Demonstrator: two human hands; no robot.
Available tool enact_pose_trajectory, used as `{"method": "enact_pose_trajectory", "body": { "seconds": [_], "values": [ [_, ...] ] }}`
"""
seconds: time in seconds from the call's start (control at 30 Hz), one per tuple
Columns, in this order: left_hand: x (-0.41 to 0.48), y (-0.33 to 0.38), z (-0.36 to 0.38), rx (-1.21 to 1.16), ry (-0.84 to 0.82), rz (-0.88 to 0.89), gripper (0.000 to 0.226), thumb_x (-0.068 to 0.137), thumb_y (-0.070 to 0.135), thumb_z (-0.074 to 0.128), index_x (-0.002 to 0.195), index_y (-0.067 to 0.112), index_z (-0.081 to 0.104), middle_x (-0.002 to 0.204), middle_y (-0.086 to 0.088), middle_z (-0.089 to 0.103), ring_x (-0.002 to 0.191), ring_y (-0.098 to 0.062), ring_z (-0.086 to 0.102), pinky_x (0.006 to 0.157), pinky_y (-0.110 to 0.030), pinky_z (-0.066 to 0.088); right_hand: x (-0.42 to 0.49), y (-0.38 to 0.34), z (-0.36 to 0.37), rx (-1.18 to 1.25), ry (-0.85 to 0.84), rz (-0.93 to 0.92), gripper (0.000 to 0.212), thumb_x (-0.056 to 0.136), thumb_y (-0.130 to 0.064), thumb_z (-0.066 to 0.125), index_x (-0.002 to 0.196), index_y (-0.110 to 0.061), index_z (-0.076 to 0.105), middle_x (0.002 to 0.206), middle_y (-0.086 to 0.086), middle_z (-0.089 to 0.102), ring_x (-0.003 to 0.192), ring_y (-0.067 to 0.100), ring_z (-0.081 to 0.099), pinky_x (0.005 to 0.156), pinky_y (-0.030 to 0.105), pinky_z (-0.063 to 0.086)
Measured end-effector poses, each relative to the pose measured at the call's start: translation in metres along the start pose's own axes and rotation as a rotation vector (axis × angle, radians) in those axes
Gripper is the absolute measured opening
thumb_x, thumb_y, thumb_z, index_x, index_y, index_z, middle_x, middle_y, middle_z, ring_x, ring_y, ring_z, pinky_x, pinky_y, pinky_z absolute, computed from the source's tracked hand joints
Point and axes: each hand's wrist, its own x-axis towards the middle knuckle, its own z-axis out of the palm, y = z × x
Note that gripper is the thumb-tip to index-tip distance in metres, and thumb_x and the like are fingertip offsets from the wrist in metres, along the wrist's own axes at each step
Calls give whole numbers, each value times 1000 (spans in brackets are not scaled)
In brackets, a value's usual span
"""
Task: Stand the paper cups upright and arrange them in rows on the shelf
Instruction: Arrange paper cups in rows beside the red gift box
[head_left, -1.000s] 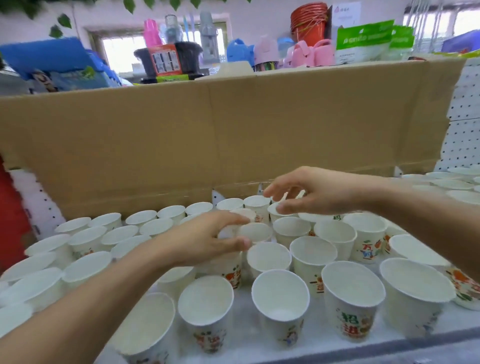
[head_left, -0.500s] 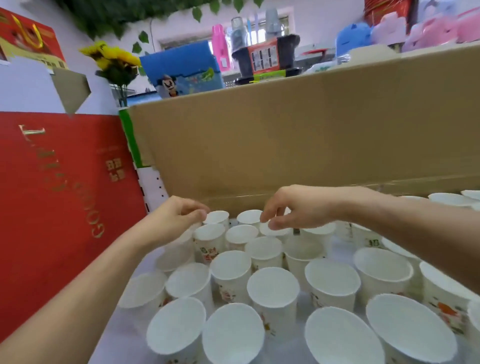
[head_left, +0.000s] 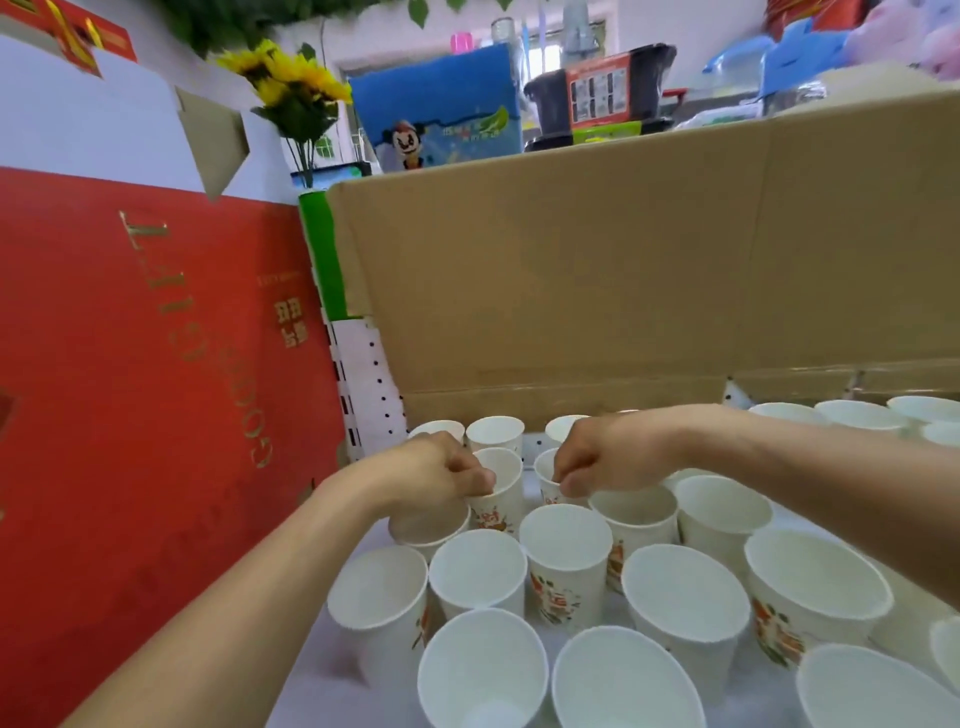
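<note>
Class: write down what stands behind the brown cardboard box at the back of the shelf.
Above the cardboard box show a blue cartoon carton and a black tub with a red label. The box covers their lower parts.

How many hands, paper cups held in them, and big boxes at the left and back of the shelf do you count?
Hands: 2, the left hand and the right hand
Held paper cups: 2, the left-hand cup and the right-hand cup
Big boxes: 2, the red box and the brown cardboard box
Total: 6
</note>
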Motion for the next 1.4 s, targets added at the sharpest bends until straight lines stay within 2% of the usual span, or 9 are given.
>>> {"method": "enact_pose_trajectory", "body": {
  "seconds": [0.1,0.23,0.33,0.5,0.63,0.73,1.0,1.23,1.4],
  "values": [
    [-4,2,-6,38,-49,0,32,95,42,54,68,29,66,65,21,61,59,5,54,52,-11,38,-5,6,-1,64,4,-19,26,91,-32,55,67,-24,60,61,-10,49,60,10,43,60,28,37],
    [-13,12,-16,54,-164,-6,24,92,45,57,91,31,77,92,22,72,88,5,64,81,-15,48,-15,7,-10,115,-94,-52,30,90,-33,56,63,-23,59,61,-9,51,59,12,42,62,29,39],
    [-19,15,-36,26,-125,26,22,90,46,60,92,33,78,94,24,72,98,-1,63,95,-26,47,-19,8,-26,182,24,-78,21,92,-33,59,76,-28,72,77,-14,72,70,8,62,73,25,51],
    [0,5,-67,-94,320,31,18,90,41,62,95,31,76,95,20,70,93,-1,62,88,-26,47,2,30,-45,185,377,-25,13,87,-27,63,89,-28,76,75,-16,71,70,2,63,68,22,51],
    [35,-16,-53,50,180,-93,33,90,40,63,120,27,65,123,9,63,107,-11,57,96,-30,43,32,40,-32,63,261,28,17,84,-32,68,100,-29,74,97,-15,71,91,9,64,86,33,53],
    [49,-30,-44,59,126,-115,42,86,41,68,124,26,61,125,7,61,109,-13,55,99,-29,42,45,43,-23,30,255,26,22,80,-36,71,101,-30,74,110,-13,69,102,10,61,88,37,51],
    [67,-45,-31,70,224,-70,45,78,37,76,120,24,65,121,5,63,105,-13,58,95,-31,47,67,41,-10,89,296,-49,7,82,-18,69,83,-19,76,73,-11,64,75,10,59,62,24,44],
    [72,-45,-25,70,248,-29,42,81,45,71,118,26,65,121,4,64,106,-12,58,95,-32,47,70,47,-9,63,280,-51,16,81,-18,67,68,-26,64,73,-9,63,82,17,63,67,29,49],
    [73,-38,-23,78,221,33,39,84,43,69,118,24,66,120,5,63,102,-9,55,89,-26,43,65,52,-9,104,284,-46,6,81,-20,66,81,-20,72,84,-7,70,84,13,63,72,30,52]
  ]
}}
